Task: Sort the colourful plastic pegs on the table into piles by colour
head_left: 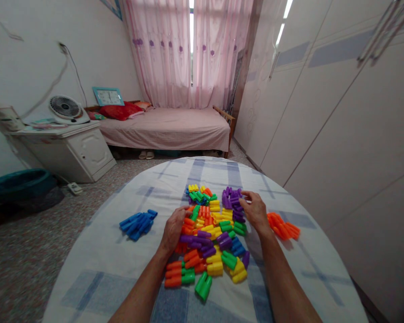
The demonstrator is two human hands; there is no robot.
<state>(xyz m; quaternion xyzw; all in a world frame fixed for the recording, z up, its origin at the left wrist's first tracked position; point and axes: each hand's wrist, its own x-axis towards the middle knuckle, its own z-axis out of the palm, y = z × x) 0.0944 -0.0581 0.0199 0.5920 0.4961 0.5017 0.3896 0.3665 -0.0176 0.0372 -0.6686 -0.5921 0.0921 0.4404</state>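
A heap of plastic tube-shaped building pieces (207, 233) in orange, yellow, green, purple and blue lies mid-table. My left hand (175, 228) rests along the heap's left side, fingers stretched out and touching orange and green pieces near a green one (195, 212). At the heap's far right, my right hand (255, 210) reaches to a purple cluster (231, 197), its thumb and forefinger apart beside the purple pieces. I see nothing clearly gripped in either hand. Blue pieces (138, 225) form a separate pile at left, orange pieces (283, 226) another at right.
The round table wears a white and blue checked cloth (121, 269). Beyond it stands a bed (168, 128) before pink curtains. White wardrobes (323, 112) line the right. At left are a cabinet (87, 154) with a fan (67, 109) and a bin (20, 185).
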